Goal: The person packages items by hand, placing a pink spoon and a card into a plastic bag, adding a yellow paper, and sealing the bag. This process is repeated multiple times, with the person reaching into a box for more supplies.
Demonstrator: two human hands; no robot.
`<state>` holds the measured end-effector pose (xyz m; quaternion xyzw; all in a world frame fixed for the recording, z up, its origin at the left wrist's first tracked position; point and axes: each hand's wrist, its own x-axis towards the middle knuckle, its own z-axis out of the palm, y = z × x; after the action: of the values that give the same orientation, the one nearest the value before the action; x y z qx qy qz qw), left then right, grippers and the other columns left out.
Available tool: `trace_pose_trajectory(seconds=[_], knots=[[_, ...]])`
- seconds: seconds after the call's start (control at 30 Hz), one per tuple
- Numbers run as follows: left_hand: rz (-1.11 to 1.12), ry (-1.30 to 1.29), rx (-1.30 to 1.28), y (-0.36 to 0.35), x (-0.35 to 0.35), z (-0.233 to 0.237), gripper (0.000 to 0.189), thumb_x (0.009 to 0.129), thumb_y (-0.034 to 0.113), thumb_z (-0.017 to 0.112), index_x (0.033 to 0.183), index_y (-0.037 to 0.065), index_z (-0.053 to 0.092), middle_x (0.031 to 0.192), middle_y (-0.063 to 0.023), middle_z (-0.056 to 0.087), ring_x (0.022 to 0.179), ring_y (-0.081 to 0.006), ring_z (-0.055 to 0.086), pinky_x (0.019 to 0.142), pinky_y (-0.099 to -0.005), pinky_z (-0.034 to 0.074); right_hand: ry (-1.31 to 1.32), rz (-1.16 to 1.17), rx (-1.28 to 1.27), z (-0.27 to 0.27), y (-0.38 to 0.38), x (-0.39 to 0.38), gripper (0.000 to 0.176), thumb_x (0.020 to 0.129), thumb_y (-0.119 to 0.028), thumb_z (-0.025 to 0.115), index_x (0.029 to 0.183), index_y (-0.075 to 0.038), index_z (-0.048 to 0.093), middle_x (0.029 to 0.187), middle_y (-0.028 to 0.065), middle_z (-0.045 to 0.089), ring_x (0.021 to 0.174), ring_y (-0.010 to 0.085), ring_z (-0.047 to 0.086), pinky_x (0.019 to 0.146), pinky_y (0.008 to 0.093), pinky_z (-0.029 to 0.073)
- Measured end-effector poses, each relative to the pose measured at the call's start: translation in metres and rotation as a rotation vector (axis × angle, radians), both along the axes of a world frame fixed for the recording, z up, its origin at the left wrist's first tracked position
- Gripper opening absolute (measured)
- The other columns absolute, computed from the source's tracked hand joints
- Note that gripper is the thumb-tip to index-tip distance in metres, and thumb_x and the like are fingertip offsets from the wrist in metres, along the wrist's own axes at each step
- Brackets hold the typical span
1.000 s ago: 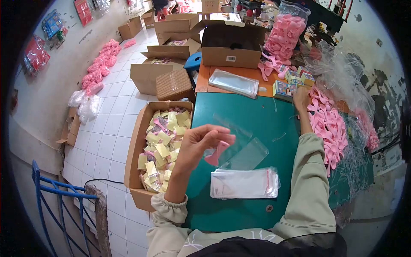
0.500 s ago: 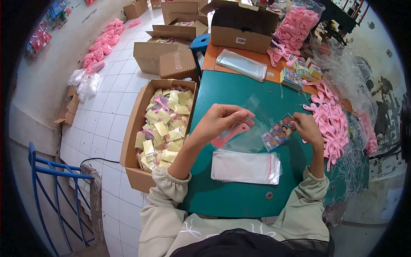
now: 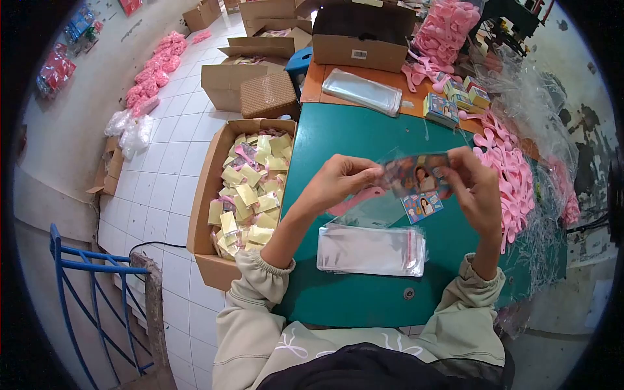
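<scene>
My left hand (image 3: 348,181) pinches the edge of a clear plastic bag (image 3: 383,211) over the green table. Beneath those fingers a pink spoon (image 3: 357,199) shows, partly covered by the hand and the bag. Raised in my right hand (image 3: 474,185) is a colourful printed card (image 3: 416,174), somewhat blurred, its left end right at my left fingertips. Just below it, another printed card (image 3: 424,207) lies on the table. Closer to my body rests a stack of clear plastic bags (image 3: 367,250).
At left stands a carton (image 3: 211,266) full of packed pieces with pale yellow cards. Pink spoons (image 3: 504,188) are heaped along the right. Farther back are card stacks (image 3: 442,109), more clear bags (image 3: 363,92) and an open cardboard box (image 3: 357,52). A blue metal railing (image 3: 97,266) stands lower left.
My right hand has lifted a printed card off the table and brought it up and left to my left hand. Another card now shows beneath it.
</scene>
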<state>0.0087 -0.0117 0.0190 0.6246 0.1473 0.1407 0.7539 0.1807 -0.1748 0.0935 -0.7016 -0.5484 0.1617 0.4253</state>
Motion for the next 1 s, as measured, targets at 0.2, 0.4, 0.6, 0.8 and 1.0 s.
trace_pose_trajectory(seconds=[0.2, 0.4, 0.6, 0.8, 1.0], knots=[[0.016, -0.045, -0.036, 0.000, -0.001, -0.001, 0.027, 0.091, 0.017, 0.056, 0.099, -0.007, 0.064, 0.084, -0.0092, 0.067, 0.078, -0.0105, 0.063, 0.067, -0.0212, 0.052, 0.030, -0.016, 0.080, 0.000, 0.003, -0.005, 0.009, 0.086, 0.003, 0.053, 0.095, 0.002, 0.054, 0.078, 0.0069, 0.064, 0.062, 0.0080, 0.061, 0.052, 0.0229, 0.049], [0.034, -0.009, 0.085, -0.001, -0.001, -0.003, 0.026, 0.091, 0.017, 0.056, 0.098, -0.006, 0.065, 0.084, -0.0105, 0.068, 0.076, -0.0112, 0.064, 0.068, -0.0218, 0.053, 0.000, 0.044, -0.040, 0.006, 0.005, -0.009, 0.007, 0.086, 0.003, 0.053, 0.094, 0.003, 0.054, 0.079, 0.0069, 0.064, 0.062, 0.0085, 0.061, 0.052, 0.0228, 0.050], [0.036, -0.038, 0.038, 0.002, -0.001, -0.003, 0.025, 0.091, 0.017, 0.057, 0.098, -0.006, 0.065, 0.085, -0.0101, 0.068, 0.077, -0.0103, 0.063, 0.068, -0.0214, 0.052, 0.096, -0.071, 0.163, 0.001, 0.003, -0.004, 0.009, 0.085, 0.004, 0.054, 0.094, 0.003, 0.054, 0.077, 0.0079, 0.064, 0.061, 0.0097, 0.062, 0.051, 0.0236, 0.049], [0.035, -0.010, 0.068, 0.001, -0.003, -0.006, 0.026, 0.091, 0.017, 0.056, 0.095, -0.007, 0.064, 0.084, -0.0093, 0.066, 0.078, -0.0103, 0.063, 0.068, -0.0213, 0.052, -0.093, 0.045, -0.068, 0.003, 0.005, -0.007, 0.007, 0.086, 0.002, 0.054, 0.093, 0.002, 0.054, 0.073, 0.0088, 0.062, 0.059, 0.0101, 0.062, 0.051, 0.0237, 0.047], [0.055, -0.031, 0.026, 0.001, -0.004, -0.009, 0.025, 0.089, 0.014, 0.058, 0.098, -0.008, 0.064, 0.083, -0.0087, 0.067, 0.076, -0.0094, 0.063, 0.067, -0.0224, 0.052, -0.107, 0.077, -0.098, 0.009, 0.001, -0.007, 0.005, 0.086, 0.002, 0.054, 0.091, 0.001, 0.054, 0.072, 0.0096, 0.062, 0.057, 0.0111, 0.063, 0.050, 0.0248, 0.047]])
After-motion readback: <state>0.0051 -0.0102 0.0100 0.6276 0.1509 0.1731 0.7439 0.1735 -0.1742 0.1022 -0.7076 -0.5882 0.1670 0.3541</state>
